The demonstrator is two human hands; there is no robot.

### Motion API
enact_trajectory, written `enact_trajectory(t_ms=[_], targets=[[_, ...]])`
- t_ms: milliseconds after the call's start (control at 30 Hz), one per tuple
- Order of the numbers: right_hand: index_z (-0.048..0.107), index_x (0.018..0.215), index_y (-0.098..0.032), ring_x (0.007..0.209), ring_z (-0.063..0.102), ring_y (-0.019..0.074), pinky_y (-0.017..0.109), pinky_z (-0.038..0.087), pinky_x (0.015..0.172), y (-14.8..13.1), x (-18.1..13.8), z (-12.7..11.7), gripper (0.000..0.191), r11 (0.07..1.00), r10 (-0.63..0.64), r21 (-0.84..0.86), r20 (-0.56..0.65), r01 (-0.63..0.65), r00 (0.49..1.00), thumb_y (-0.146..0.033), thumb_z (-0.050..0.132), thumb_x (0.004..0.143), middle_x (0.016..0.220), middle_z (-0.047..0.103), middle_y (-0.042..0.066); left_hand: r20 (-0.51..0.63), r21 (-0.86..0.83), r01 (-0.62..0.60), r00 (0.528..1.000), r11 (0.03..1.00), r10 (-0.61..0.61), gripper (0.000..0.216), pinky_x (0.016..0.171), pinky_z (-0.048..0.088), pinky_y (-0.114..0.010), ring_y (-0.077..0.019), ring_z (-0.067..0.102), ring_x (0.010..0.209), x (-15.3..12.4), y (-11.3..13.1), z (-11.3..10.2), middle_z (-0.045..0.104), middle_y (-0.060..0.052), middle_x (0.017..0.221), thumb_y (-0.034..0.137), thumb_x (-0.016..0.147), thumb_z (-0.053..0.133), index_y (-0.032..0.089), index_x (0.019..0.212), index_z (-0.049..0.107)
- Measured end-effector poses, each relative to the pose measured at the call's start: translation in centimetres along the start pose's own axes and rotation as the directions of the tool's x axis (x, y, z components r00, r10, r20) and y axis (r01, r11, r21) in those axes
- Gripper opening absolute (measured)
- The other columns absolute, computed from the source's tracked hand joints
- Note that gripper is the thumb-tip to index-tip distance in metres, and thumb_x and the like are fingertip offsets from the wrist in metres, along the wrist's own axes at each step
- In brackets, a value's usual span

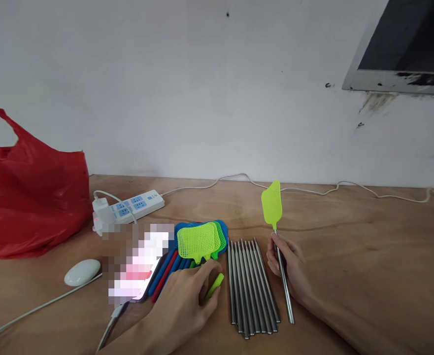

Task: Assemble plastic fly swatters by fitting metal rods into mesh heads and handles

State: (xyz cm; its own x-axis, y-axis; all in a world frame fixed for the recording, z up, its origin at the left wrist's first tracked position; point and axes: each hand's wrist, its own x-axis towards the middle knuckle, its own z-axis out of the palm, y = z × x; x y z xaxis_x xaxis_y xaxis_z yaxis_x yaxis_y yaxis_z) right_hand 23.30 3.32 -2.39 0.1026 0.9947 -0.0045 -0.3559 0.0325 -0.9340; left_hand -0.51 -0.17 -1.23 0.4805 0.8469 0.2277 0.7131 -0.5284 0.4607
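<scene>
In my right hand (288, 259), closed around the upper rod, is a fly swatter (272, 204) with a yellow-green mesh head pointing up and a bare metal rod slanting down. My left hand (187, 296) is closed on a short yellow-green handle sleeve (214, 288), gripped between thumb and fingers. Just beyond that hand lie stacked yellow-green swatter heads (198, 241), with green and blue ones under them. Blue, red and green handles (163, 276) are partly hidden beneath my left hand. Between my hands lies a row of several metal rods (251, 288), side by side.
A lit phone (139, 266), partly pixelated, lies left of the swatters with a cable plugged in. Behind it are a white power strip (143, 204) and its cord. A white rounded object (83, 272) and a red plastic bag (35, 197) stand farther left. The wall borders the wooden table (368, 256).
</scene>
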Motion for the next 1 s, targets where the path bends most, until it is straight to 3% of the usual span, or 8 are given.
enact_trajectory(t_ms=[367,633,800,1000], targets=[[0.059,0.063,-0.019,0.033,0.028,0.0036,0.017,0.018,0.034,0.2,0.0,-0.2,0.045,0.999,-0.013,-0.038,0.03,0.014,0.999,-0.059,0.076,0.074,0.038,0.041,-0.009,0.032,0.117,-0.015,0.999,0.993,0.011,0.015,0.051,0.028,-0.024,-0.016,0.056,0.051,-0.1,-1.0,0.6,0.055,0.005,0.056,0.014,0.087,0.048,0.023,0.086,0.059],[0.066,0.079,-0.018,0.033,0.025,0.0045,0.017,0.02,0.035,0.1,0.1,-0.1,0.045,0.996,-0.065,-0.057,0.0,0.065,0.998,-0.064,0.067,0.081,0.038,0.039,-0.009,0.016,0.145,-0.033,0.999,0.989,0.031,0.016,0.051,0.028,-0.025,-0.0164,0.057,0.052,0.0,-0.9,0.5,0.058,0.003,0.059,0.018,0.094,0.047,0.023,0.085,0.06],[0.071,0.078,-0.017,0.04,0.034,0.0043,0.014,0.022,0.032,-1.2,-0.5,0.2,0.038,0.996,0.058,0.073,0.01,-0.058,0.998,-0.054,0.08,0.072,0.053,0.054,-0.005,-0.015,0.039,-0.045,0.999,0.998,0.045,0.019,0.053,0.031,-0.025,-0.0156,0.056,0.052,-0.2,-0.5,0.1,0.059,0.004,0.061,0.03,0.099,0.046,0.022,0.092,0.062],[0.078,0.087,-0.017,0.062,0.056,0.0056,0.011,0.046,0.053,-1.6,-1.3,0.6,0.034,0.929,0.249,0.247,0.131,-0.275,0.959,-0.042,0.089,0.067,0.079,0.07,0.002,0.035,-0.158,-0.088,0.995,0.983,0.095,0.031,0.06,0.036,-0.026,-0.0163,0.06,0.066,-0.4,0.7,-1.0,0.063,0.001,0.073,0.034,0.105,0.036,0.021,0.088,0.059]])
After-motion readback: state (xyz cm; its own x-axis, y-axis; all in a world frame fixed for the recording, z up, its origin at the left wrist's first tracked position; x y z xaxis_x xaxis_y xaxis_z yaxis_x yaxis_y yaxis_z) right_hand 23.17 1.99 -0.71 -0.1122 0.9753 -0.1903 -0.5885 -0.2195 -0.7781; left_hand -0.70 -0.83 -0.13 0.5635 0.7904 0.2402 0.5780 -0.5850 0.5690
